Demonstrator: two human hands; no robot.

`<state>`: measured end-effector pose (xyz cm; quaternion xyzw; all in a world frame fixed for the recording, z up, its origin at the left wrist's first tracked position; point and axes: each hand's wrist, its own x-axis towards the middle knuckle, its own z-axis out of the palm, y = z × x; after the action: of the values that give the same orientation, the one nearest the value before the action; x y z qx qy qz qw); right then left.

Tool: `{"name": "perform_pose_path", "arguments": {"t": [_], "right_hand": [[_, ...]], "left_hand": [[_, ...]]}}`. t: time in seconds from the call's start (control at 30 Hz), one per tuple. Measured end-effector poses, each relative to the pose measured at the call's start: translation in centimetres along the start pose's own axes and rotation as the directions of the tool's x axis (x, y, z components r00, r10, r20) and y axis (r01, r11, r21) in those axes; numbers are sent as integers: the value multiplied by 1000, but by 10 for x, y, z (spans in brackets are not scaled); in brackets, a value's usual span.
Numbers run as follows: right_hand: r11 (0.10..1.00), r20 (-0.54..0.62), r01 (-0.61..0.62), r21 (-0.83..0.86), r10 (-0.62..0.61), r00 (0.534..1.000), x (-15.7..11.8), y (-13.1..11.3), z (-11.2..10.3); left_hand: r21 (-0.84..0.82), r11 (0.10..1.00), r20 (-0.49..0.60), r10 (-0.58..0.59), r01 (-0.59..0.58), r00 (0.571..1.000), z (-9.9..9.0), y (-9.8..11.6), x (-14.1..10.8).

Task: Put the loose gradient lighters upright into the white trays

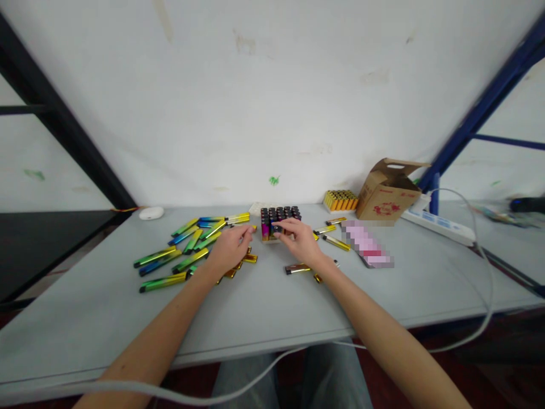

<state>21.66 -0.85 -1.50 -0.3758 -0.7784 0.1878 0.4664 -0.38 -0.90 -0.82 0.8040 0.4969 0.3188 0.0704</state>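
My right hand [300, 241] reaches over the front of a tray of upright, dark-topped colored tubes [281, 215]. Its thumb and index finger pinch a black-ended tube [276, 229] at the tray's front row. To the left, my left hand [232, 247] is closed, its fingertips pointing toward the tray; a bit of yellow shows at the tips, but what it holds is hidden. Slim green-and-yellow metallic tubes [159, 282] with dark ends lie scattered beside and beyond it. Shorter gold tubes [251, 258] lie partly under it, and a dark-and-gold tube [298, 268] rests below my right hand.
A tray of yellow-orange cylinders [340, 200] and an open cardboard box [385, 199] stand at the back right. Nearby lie a blurred pink flat item [368, 244] and a white power strip [443, 227]. A white case [151, 213] sits back left. A white cable [489, 295] hangs across the front.
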Motion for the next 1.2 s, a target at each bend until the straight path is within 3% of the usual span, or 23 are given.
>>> {"name": "perform_pose_path", "arguments": {"t": [0.2,0.33,0.5,0.83,1.03,1.2], "right_hand": [[985,21,-157,76,156,988,-2,1,7],[979,-7,-189,84,190,982,-3,0,8],[991,-78,-130,26,132,988,-3,3,9],[990,-112,3,-139,-19,994,-3,2,12],[970,-131,-75,-232,46,990,-5,7,15],[951,-153,-48,-305,0,988,-6,4,13]], "left_hand": [[1,1000,26,10,-10,1000,1,1,-1],[18,1000,44,20,-21,999,2,1,-2],[65,998,47,24,-27,999,2,2,-1],[84,995,28,52,-54,998,3,0,-1],[93,994,37,59,-62,998,4,1,-1],[88,994,33,63,-65,997,4,1,-2]]}}
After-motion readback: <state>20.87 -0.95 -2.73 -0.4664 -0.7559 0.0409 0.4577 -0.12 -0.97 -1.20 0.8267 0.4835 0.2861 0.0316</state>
